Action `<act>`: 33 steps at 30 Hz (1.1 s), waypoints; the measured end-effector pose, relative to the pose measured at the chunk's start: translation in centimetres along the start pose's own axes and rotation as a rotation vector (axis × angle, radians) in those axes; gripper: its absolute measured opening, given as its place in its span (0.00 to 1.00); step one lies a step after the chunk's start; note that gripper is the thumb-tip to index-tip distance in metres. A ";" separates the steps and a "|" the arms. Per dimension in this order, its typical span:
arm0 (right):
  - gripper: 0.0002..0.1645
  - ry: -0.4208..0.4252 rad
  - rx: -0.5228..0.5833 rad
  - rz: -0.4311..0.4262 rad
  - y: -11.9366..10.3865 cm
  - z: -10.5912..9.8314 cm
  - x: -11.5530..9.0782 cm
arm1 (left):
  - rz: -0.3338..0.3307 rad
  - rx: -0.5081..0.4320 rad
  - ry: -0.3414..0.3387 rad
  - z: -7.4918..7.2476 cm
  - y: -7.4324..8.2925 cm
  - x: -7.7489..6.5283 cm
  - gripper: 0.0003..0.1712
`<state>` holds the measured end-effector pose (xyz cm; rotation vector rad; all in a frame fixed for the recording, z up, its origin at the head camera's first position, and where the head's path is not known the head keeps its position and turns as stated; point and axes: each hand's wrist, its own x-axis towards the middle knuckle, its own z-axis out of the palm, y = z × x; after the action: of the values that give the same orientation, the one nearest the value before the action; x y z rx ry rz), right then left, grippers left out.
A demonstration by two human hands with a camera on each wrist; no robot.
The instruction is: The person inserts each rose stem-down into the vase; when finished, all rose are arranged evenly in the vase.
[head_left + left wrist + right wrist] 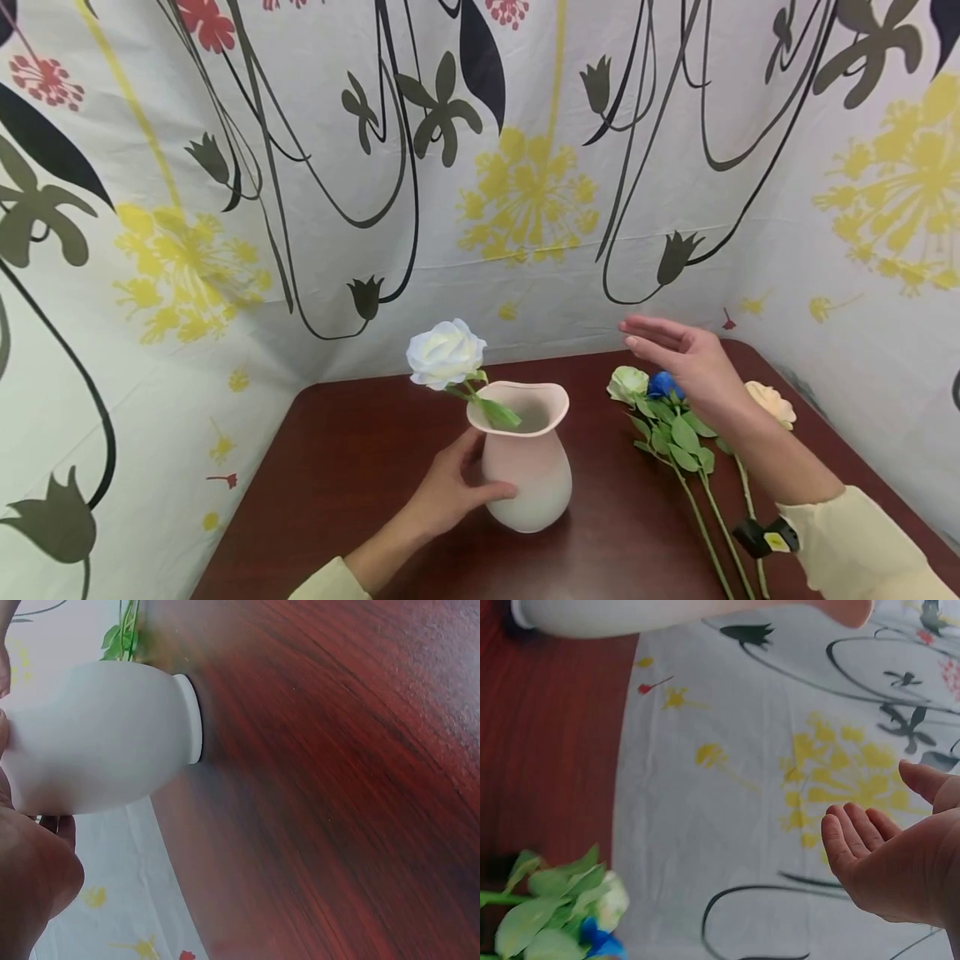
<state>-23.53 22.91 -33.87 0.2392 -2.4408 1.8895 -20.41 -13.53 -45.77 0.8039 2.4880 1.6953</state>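
Note:
A pale pink and white vase [527,475] stands upright on the dark red wooden table. My left hand [453,483] grips its left side, thumb across the front and fingers behind. A white rose [447,354] leans out over the vase's left rim, its lower stem hidden inside. My right hand [693,367] is raised above the flowers on the right, its fingers extended and holding nothing, as the right wrist view also shows. Below it lie a pale green rose [627,384], a blue rose [664,385] and a cream rose [771,404].
The wooden table [360,467] has its back edge close against a patterned cloth backdrop [315,258], which also hangs along both sides. Green flower stems [705,517] reach toward the table's front right, beneath the right forearm.

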 end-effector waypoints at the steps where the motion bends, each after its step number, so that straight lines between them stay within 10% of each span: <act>1: 0.39 0.005 -0.006 0.012 0.4 -0.3 0.0 | 0.002 -0.001 -0.003 -0.1 0.0 0.0 0.49; 15: 0.38 -0.117 -0.352 0.102 7.7 -2.7 -0.7 | 0.021 0.004 -0.023 -0.6 -0.6 0.0 0.49; 33: 0.30 -0.083 -0.363 0.182 13.0 -2.1 -1.0 | 0.015 -0.006 -0.039 -0.7 -0.8 0.1 0.48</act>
<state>-24.66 28.18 -45.92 0.0835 -2.8888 1.4744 -21.06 -14.36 -46.15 0.8495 2.4568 1.6738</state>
